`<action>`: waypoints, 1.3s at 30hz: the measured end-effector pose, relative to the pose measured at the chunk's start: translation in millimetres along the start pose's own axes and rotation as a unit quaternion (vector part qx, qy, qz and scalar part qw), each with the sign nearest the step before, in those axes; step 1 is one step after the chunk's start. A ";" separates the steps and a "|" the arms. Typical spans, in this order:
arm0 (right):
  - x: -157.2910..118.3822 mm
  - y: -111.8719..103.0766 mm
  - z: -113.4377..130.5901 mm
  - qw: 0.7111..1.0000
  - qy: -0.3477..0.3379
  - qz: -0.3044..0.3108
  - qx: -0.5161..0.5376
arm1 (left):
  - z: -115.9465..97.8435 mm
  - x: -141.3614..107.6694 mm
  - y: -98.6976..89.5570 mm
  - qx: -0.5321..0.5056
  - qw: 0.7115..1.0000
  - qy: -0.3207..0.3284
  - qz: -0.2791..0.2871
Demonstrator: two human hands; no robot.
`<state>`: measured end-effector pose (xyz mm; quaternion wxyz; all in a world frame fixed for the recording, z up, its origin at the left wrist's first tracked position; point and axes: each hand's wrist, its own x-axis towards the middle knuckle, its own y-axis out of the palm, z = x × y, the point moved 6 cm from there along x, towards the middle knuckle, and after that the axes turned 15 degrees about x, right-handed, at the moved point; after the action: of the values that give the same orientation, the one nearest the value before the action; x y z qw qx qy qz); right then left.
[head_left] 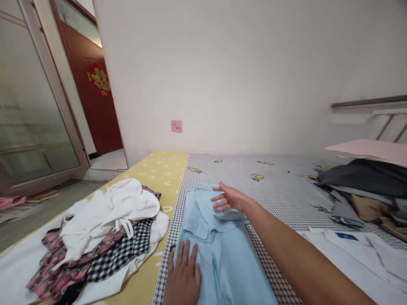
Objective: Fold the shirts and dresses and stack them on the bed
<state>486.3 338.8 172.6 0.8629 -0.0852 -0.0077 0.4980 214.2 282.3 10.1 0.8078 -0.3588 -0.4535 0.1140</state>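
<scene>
A light blue shirt (222,258) lies folded on a grey checked mattress cover (280,186), its collar end pointing away from me. My left hand (183,275) rests flat on the shirt's near left side, fingers apart and holding nothing. My right hand (230,199) is spread over the far end of the shirt, with the fingertips near its top edge and the palm just above a folded flap. It grips nothing that I can see.
To the left, a heap of white, floral and checked clothes (101,228) lies on a yellow mat (165,178). To the right are a white garment (359,258), a dark clothes pile (365,182) and a pink sheet (372,150). A white wall stands behind.
</scene>
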 end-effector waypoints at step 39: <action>8.0 1.9 -56.1 0.971 -0.015 -0.105 -0.214 | 0.4 -0.7 20.1 0.002 0.999 -0.028 -0.018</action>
<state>494.2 338.8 116.5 0.8720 -0.2591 -0.1360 0.3925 216.3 296.6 -3.9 0.7973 -0.3458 -0.4823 0.1103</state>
